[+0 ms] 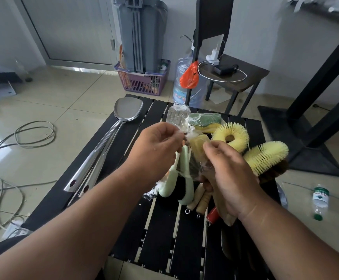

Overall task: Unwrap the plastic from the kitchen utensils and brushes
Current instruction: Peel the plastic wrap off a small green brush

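A bundle of brushes and utensils (pixel 194 154) wrapped in clear plastic stands over the black slatted table (pixel 160 229). My right hand (pixel 229 174) grips the bundle from the right side. My left hand (pixel 156 146) pinches a strip of the clear plastic wrap (pixel 184 134) near the bundle's top. Pale green handles (pixel 184 178) and wooden handles (pixel 201 201) stick out below. Two yellow bristle brushes (pixel 231 136) curl out to the right. A plastic-wrapped green and yellow sponge (pixel 205 121) sits at the top.
Two steel spatulas (pixel 108 138) lie on the table's left part. On the floor are cables (pixel 33 132) at left and a water bottle (pixel 320 201) at right. Behind stand a purple basket (pixel 144 81), a large water jug (pixel 184 85) and a small dark side table (pixel 245 77).
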